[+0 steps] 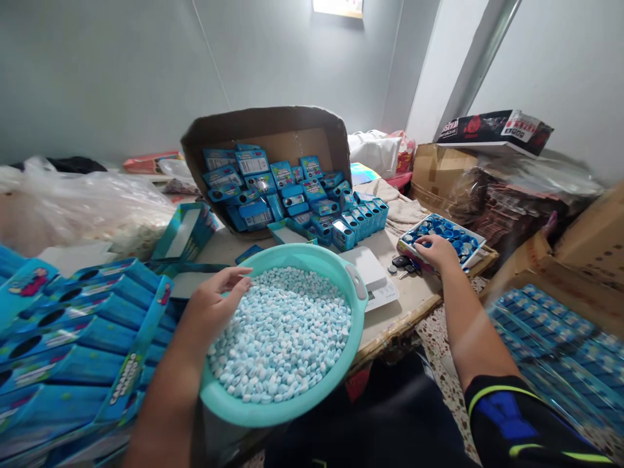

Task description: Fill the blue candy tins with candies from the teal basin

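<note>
My left hand point(220, 300) is over the left rim of a turquoise plastic basin point(358, 318), fingers loosely bent and apart, with nothing visible in them. Small pale blue and white tablets point(287, 338) fill much of the basin. Out to the right, my right hand point(437, 252) reaches over the near left edge of a shallow tray point(470, 261) of round blue caps point(451, 233). Its thumb and fingertips come together at the caps; whether one is between them is hidden. Left of the basin, blue printed boxes with round holes point(82, 325) stand in rows.
A cardboard carton point(268, 120) on its side holds many blue boxes point(290, 188). A white scale point(373, 279) sits behind the basin, with keys point(402, 263) beside it. Wrapped blue packs point(556, 338) lie at the lower right. A plastic bag point(88, 201) lies at left.
</note>
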Demonstrator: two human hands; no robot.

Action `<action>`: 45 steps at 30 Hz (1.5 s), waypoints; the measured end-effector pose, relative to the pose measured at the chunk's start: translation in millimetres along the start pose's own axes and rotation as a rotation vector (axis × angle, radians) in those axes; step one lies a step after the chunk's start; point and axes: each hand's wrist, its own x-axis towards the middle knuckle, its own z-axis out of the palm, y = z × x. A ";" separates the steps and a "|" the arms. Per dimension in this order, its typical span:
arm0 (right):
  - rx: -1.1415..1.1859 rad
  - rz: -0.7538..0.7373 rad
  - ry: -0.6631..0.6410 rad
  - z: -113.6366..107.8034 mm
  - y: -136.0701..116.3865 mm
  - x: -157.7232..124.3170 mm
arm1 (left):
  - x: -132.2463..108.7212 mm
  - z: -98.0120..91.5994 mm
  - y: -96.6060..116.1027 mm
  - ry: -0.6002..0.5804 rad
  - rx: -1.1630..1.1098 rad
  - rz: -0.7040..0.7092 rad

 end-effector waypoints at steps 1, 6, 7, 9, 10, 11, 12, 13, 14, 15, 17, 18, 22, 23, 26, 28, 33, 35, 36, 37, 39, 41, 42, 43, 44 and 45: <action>0.001 0.005 -0.001 0.1 0.2 -0.2 | 0.0 0.3 -0.4 -0.003 0.007 0.004; -0.003 0.011 0.002 -0.3 0.8 -0.8 | 0.1 0.4 -3.8 -0.037 0.064 0.027; -0.005 0.010 0.004 -0.4 0.7 -0.9 | 0.1 0.3 -4.3 -0.039 0.064 0.026; -0.011 0.007 0.006 -0.4 0.3 -1.1 | -0.1 0.0 -4.5 -0.043 0.064 0.027; -0.013 0.004 0.007 -0.3 0.2 -1.2 | -0.2 0.0 -4.2 -0.049 0.069 0.028; -0.015 0.001 0.009 -0.1 0.1 -1.4 | -0.4 0.0 -3.7 -0.055 0.075 0.030; -0.015 -0.003 0.010 0.1 0.2 -1.6 | -0.6 0.2 -3.0 -0.058 0.079 0.033; -0.015 -0.006 0.012 0.3 0.3 -1.7 | -0.7 0.4 -2.4 -0.059 0.081 0.033; -0.014 -0.010 0.015 0.6 0.5 -1.8 | -0.8 0.6 -1.8 -0.057 0.079 0.031; -0.013 -0.011 0.017 0.9 0.7 -1.8 | -0.9 0.8 -1.3 -0.056 0.074 0.027; -0.010 -0.010 0.023 1.5 1.1 -1.6 | -1.0 1.1 -0.5 -0.056 0.064 0.021; -0.007 -0.008 0.027 1.8 1.3 -1.5 | -1.2 1.1 -0.1 -0.058 0.063 0.022; 0.011 -0.007 0.048 2.9 1.9 -0.9 | -2.5 0.6 2.1 -0.064 0.069 0.034; 0.017 -0.008 0.052 3.1 2.0 -0.9 | -2.8 0.4 2.5 -0.063 0.064 0.032; 0.030 -0.005 0.068 3.4 2.2 -1.5 | -2.8 0.4 2.8 -0.067 0.052 0.027; 0.033 -0.001 0.083 3.3 2.1 -2.2 | -2.5 0.7 2.1 -0.072 0.062 0.032; 0.022 0.017 0.104 3.2 1.5 -3.3 | -2.4 1.1 0.5 -0.077 0.070 0.037; 0.018 0.021 0.101 3.4 1.6 -3.1 | -3.1 0.8 1.3 -0.091 0.078 0.033; 0.016 0.023 0.099 3.7 1.9 -2.9 | -3.6 0.6 2.1 -0.097 0.085 0.032; 0.014 0.026 0.097 4.0 2.2 -2.6 | -4.2 0.4 3.2 -0.099 0.088 0.033; 0.012 0.035 0.091 4.9 3.1 -1.9 | -5.7 -0.1 5.6 -0.095 0.083 0.035; 0.011 0.044 0.081 5.9 4.3 -1.1 | -6.9 -0.5 7.8 -0.098 0.077 0.032; 0.013 0.046 0.075 6.5 4.9 -0.7 | -7.4 -0.6 8.6 -0.107 0.080 0.032; 0.014 0.047 0.070 7.0 5.6 -0.2 | -7.6 -0.6 9.1 -0.115 0.087 0.033; 0.017 0.046 0.066 7.4 6.2 0.1 | -7.7 -0.5 9.2 -0.120 0.098 0.037; 0.020 0.045 0.063 7.6 6.8 0.5 | -7.7 -0.4 9.1 -0.119 0.106 0.042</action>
